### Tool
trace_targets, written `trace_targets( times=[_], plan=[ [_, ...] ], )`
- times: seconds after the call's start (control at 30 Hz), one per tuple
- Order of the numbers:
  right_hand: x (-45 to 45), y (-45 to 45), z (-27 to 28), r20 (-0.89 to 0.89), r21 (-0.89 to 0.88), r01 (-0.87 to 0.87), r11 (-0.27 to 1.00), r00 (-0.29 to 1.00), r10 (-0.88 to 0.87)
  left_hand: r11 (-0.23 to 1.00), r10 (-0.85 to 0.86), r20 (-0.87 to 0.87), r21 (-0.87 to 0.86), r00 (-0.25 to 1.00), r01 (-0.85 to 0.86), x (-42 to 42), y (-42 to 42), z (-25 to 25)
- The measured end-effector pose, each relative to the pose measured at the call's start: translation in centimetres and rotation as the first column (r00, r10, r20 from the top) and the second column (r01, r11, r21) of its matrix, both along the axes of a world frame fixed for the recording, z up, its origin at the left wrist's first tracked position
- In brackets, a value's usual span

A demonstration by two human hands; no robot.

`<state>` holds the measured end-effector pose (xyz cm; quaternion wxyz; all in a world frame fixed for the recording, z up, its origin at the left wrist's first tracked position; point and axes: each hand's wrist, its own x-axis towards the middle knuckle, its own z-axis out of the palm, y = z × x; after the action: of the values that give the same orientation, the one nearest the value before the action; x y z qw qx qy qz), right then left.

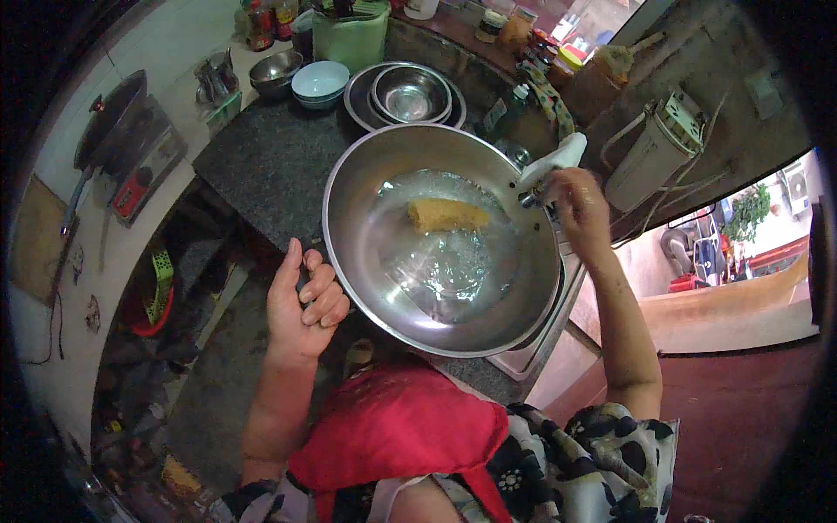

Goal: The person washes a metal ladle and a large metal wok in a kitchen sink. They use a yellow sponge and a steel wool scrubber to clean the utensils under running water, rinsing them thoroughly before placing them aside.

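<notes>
A large stainless steel basin stands before me with clear water in it. A yellow-brown roll-shaped piece, perhaps a loofah or sponge, lies in the water. Just left of the basin's rim is my left hand, raised with its fingers curled and nothing seen in them. At the basin's right rim my right hand is slightly blurred, beside a metal tap and a white cloth. Whether its fingers close on the tap is not clear.
Steel bowls and light blue bowls stand on the dark counter behind the basin. A green container is at the back. At the left are a wok and a stove. A white filter housing hangs at the right.
</notes>
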<state>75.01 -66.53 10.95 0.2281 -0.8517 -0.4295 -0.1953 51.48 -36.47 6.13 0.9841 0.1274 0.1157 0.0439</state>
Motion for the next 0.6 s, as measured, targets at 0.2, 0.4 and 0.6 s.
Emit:
trace_targets(
  times=[0.2,0.4,0.6],
  plan=[
    [-1.4,10.0,-8.0,-0.210,-0.482,-0.342,0.807,0.939,0.272,1.000,0.006,-0.014,0.010,1.000,-0.006,-0.1,0.0,0.3],
    [3.2,13.3,-12.3,-0.396,-0.468,-0.250,0.848,0.917,0.051,0.999,0.007,-0.018,-0.035,1.000,-0.008,0.3,-0.1,0.5],
    [4.6,18.1,-14.4,-0.564,0.290,0.069,0.955,0.818,0.112,0.999,-0.019,0.011,0.035,1.000,0.019,-0.2,0.2,0.0]
  ],
)
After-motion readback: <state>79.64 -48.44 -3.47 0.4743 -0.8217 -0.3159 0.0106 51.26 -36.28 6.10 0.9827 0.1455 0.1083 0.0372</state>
